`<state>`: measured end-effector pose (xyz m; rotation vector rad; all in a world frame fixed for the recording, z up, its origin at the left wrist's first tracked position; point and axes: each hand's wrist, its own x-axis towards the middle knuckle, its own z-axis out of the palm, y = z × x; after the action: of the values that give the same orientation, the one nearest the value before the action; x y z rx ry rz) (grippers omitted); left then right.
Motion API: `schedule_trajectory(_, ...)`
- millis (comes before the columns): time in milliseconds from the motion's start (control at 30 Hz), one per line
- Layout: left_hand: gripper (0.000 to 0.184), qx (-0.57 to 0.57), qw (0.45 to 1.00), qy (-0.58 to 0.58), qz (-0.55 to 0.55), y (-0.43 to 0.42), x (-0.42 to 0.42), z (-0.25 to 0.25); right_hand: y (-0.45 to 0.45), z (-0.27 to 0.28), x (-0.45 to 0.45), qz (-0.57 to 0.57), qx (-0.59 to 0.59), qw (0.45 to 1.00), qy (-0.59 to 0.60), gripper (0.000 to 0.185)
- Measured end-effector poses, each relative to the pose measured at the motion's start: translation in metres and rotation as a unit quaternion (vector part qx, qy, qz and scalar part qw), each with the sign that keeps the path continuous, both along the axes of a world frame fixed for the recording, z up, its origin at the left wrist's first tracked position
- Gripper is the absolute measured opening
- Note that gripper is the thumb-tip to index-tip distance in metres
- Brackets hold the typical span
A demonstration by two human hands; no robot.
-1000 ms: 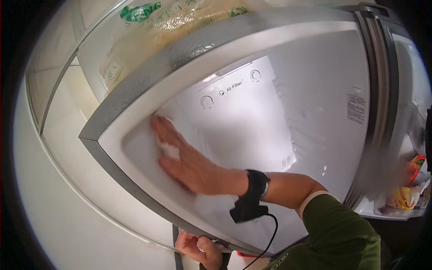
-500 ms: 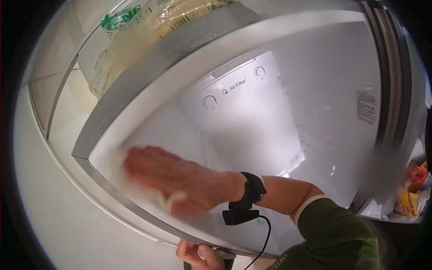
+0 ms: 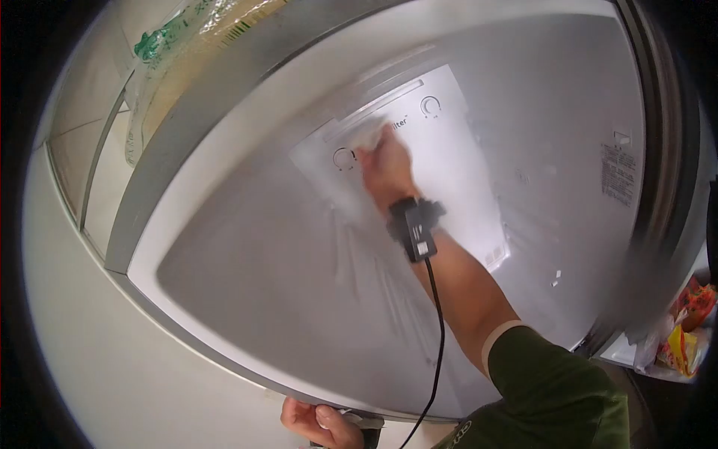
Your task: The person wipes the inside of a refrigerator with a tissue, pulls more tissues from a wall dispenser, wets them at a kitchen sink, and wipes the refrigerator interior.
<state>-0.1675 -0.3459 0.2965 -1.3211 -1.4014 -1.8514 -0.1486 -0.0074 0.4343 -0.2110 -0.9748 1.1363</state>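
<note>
My right hand [image 3: 387, 166] reaches into the white refrigerator compartment [image 3: 284, 247], wearing a black strap and a small corded device [image 3: 416, 230] at the wrist. Its fingers press a blurred white cloth [image 3: 366, 137] to the back panel [image 3: 441, 172], covering part of the "Air Filter" lettering between two round dials. At the compartment's lower front edge, my left hand [image 3: 321, 423] is closed, fingers curled. Something whitish shows beside its thumb, but I cannot make out what it is.
A plastic bag with green print [image 3: 176, 75] lies beyond the grey upper rim [image 3: 183, 112]. The door gasket [image 3: 662, 127] runs down the right side. Colourful packages [image 3: 684, 344] sit at lower right. A black cord [image 3: 440, 337] hangs from the wrist device.
My right hand has moved with the cloth from the compartment's left front edge up and right to the back panel. My left hand stays at the lower edge, shifted slightly left in view.
</note>
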Motion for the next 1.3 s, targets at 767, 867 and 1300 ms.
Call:
schedule_trajectory(767, 0.053, -0.011, 1.000, -0.008, 0.006, 0.005, 0.000, 0.004, -0.079, 0.046, 0.054, -0.297, 0.276, 0.880, -0.247, 0.013)
schedule_trajectory(867, 0.053, -0.014, 0.999, -0.035, -0.018, 0.004, 0.002, 0.002, -0.069, 0.041, 0.087, -0.230, 0.212, 0.950, -0.028, 0.006)
schedule_trajectory(1300, 0.053, -0.018, 0.998, -0.034, -0.056, 0.003, 0.000, 0.007, -0.016, 0.070, 0.016, 0.173, 0.096, 0.942, 0.271, 0.041)
